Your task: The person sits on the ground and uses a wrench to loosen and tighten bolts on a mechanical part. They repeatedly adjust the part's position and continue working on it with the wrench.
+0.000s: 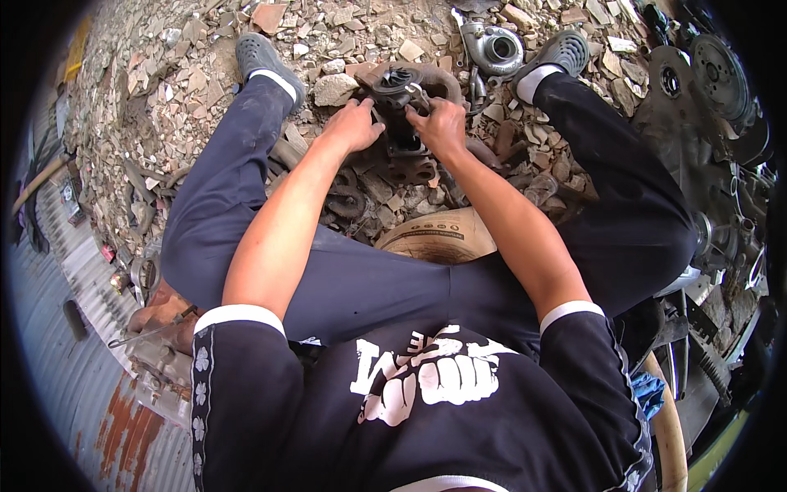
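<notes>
A dark, greasy turbocharger part with a finned wheel (397, 80) on top stands between my knees, over a rusty cast-iron manifold (409, 170). My left hand (351, 129) is closed against its left side, fingers curled forward and the thumb toward the middle. From the right, my right hand (441, 128) grips it just below the wheel, with the thumb pointing inward. Some fingertips are hidden behind the metal. Beyond my right hand lies a turbocharger with a silver-grey round housing (498, 51), apart from both hands.
Broken stone and tile rubble (361, 41) covers the ground. A tan sack (443, 234) lies between my thighs. Dark machine parts with a pulley (721, 74) crowd the right side. Corrugated metal sheets (57, 303) and a rusty casting (164, 316) are at the left.
</notes>
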`<state>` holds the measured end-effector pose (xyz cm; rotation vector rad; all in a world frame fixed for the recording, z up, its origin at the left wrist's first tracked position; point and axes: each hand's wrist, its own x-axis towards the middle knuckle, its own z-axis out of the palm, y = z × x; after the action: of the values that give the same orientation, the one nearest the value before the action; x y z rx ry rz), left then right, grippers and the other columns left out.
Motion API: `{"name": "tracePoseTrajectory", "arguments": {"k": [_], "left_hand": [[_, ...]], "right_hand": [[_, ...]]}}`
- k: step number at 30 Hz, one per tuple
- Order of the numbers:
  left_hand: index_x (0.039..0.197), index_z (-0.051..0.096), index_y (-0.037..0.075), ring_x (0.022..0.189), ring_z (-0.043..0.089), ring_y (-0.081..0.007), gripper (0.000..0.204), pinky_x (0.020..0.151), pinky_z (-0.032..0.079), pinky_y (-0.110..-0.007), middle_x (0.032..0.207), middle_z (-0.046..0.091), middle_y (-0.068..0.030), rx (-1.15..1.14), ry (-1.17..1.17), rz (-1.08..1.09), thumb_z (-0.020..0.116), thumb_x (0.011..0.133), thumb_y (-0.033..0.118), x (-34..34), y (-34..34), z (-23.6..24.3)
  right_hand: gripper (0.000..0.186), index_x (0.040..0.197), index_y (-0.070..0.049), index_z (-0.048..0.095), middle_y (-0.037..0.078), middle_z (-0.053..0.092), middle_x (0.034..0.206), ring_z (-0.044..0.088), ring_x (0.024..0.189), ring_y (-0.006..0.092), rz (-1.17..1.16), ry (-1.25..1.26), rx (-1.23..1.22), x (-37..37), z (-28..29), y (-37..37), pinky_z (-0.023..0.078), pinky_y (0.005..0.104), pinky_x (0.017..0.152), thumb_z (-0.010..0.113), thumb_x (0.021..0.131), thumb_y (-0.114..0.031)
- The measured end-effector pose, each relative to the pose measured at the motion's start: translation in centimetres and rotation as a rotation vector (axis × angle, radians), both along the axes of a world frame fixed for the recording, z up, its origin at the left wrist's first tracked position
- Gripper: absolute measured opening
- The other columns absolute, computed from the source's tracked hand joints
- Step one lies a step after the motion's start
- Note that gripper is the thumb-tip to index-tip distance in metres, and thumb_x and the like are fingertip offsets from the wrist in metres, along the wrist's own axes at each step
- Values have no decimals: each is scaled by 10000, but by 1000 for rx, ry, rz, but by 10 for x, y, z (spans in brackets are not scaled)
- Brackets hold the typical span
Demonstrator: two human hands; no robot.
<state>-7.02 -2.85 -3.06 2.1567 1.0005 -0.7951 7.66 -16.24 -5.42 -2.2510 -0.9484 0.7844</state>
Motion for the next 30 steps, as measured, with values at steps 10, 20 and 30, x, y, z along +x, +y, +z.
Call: {"name": "tracePoseTrajectory", "arguments": {"k": [10,20,30], "left_hand": [[1438,417,-6,1291,514,-408,680,1087,421,-467,1407,494,-273,106,-21,64,644,858,268,1,1,1],[1189,643,90,1187,562,-426,370,983,489,-470,1343,529,-221,367,-645,-161,745,838,149,40,-8,27],[1277,605,76,1306,457,-435,526,1071,434,-470,1384,484,-243,335,-495,-123,789,790,153,57,-15,23]], "right_hand": [[335,1037,26,689,266,701,893,685,859,432,-450,176,59,11,-1,-8,520,471,801,682,872,-266],[403,1141,-22,698,247,713,1011,675,984,421,-553,202,7,62,-32,-12,506,476,892,675,883,-331],[414,1251,-48,661,263,698,1041,675,999,407,-150,199,-13,63,-26,-9,505,455,913,623,914,-286]]}}
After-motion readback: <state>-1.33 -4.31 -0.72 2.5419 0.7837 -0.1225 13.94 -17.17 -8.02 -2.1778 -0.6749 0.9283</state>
